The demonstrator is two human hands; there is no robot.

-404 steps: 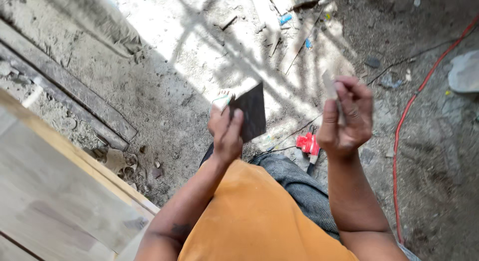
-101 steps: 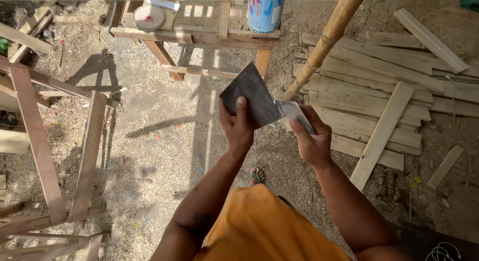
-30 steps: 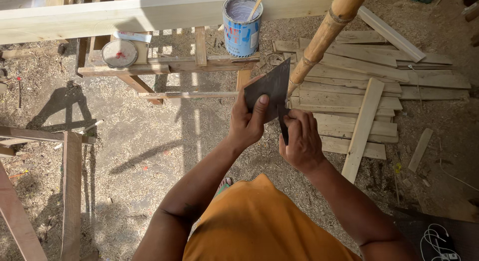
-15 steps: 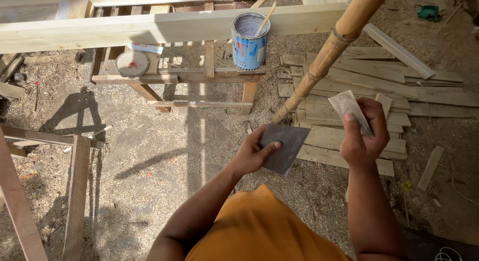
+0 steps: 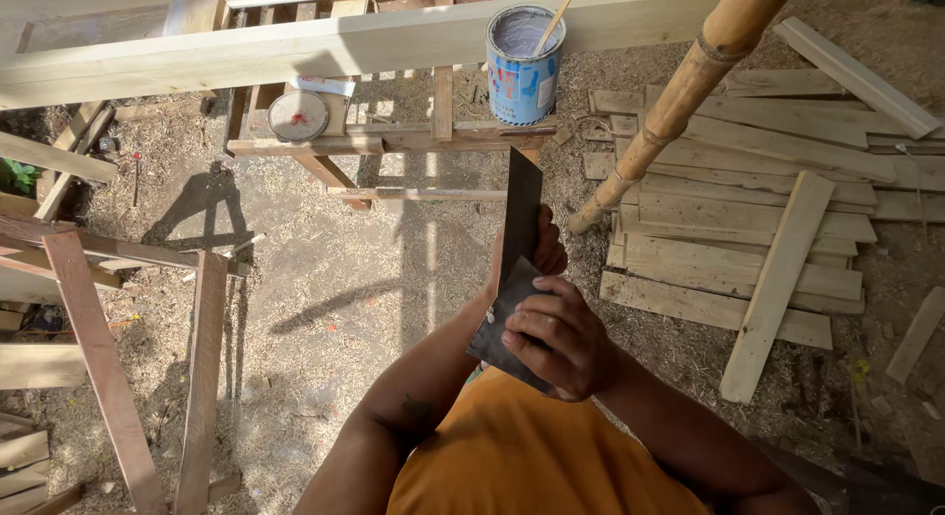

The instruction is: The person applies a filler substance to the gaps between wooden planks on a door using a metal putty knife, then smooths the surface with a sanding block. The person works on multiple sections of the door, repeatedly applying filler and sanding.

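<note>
Both the left hand (image 5: pixel 536 247) and right hand (image 5: pixel 556 338) grip the dark scraper blade (image 5: pixel 517 249) upright, edge-on, while the open paint can (image 5: pixel 525 52) on the desk (image 5: pixel 394 139) sits untouched

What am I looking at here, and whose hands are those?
The camera sits on a person's head and looks down, so you see their own arms and orange shirt. No machine here, just two bare hands. The right hand and the left hand, mostly hidden behind it, take a grip on a dark sheet, probably sandpaper, which stands on edge between them. Below is sawdust-covered ground. A blue paint can with a stick in it stands on a wooden bench, next to a round lid. Planks lie on the right, and a bamboo pole leans across.
</note>
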